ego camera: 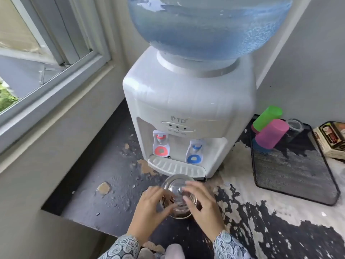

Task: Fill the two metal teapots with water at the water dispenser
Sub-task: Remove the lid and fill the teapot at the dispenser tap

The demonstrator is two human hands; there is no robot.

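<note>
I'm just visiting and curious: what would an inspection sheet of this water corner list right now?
Surface: dark countertop with paint badly peeled, pale patches showing.
Job's things: white tabletop water dispenser with blue bottle, red tap, blue tap, drip tray; a shiny round metal vessel, blurred, sits in front of the tray.
Clutter: black mesh tray holding green cup, pink cup and a clear glass; a printed box beside it.
Grippers: left hand and right hand both grip the vessel.
Cables: nothing seen.
Surroundings: open window on the left, grey walls.
</note>
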